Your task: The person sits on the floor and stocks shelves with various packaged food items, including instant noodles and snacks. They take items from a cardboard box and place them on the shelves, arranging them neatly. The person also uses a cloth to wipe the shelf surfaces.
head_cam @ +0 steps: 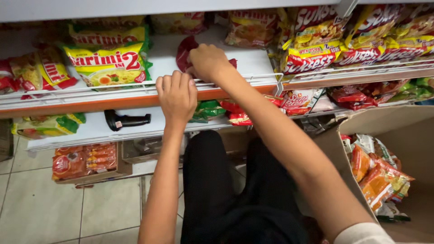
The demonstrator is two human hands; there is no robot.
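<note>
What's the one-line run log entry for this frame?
left hand: gripping wire shelf rail | right hand: on red packet, upper shelf | cardboard box: open, right, holds packets

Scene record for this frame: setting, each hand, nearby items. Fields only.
setting: white wire-fronted shop shelf stocked with noodle packets
left hand: left hand gripping the shelf's front wire rail
right hand: right hand on a dark red plastic packet lying on the shelf
lower shelf: black handheld tool
right side: open brown cardboard box holding orange snack packets
</note>
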